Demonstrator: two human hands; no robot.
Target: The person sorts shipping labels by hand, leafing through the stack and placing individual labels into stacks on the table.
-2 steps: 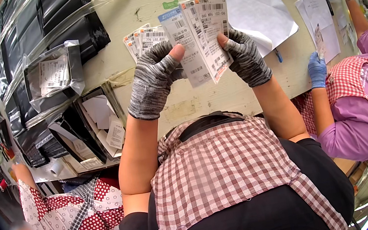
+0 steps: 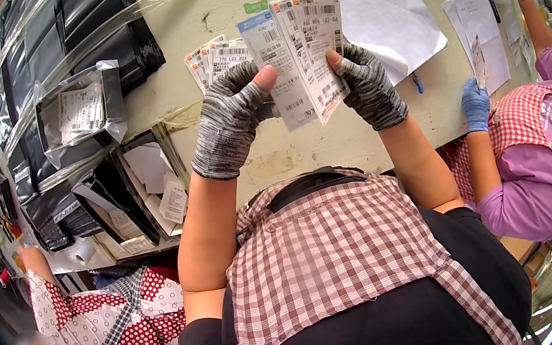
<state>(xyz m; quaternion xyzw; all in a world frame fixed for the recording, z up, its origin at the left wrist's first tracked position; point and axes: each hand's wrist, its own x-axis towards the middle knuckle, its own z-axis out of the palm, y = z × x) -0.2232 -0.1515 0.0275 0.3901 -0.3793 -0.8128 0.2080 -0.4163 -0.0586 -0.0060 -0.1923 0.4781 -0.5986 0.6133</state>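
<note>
Both my hands wear grey knitted fingerless gloves and hold a fanned bunch of printed labels above the table. My left hand (image 2: 234,115) pinches a label with a blue top edge (image 2: 280,76), its thumb lying on the front. My right hand (image 2: 366,82) grips the white barcode labels (image 2: 322,50) at their right edge, thumb in front. The two groups overlap in the middle. The fingers behind the labels are mostly hidden. Just beyond my left hand, more barcode labels (image 2: 219,58) lie on the table.
Black plastic bags (image 2: 93,12) cover the table's left side, with a plastic-lined box of labels (image 2: 81,112) on them. Nearer stand open boxes of papers (image 2: 159,186). A large white sheet (image 2: 365,5) lies at right. Co-workers sit on both sides; one blue-gloved hand (image 2: 476,106) holds a slip.
</note>
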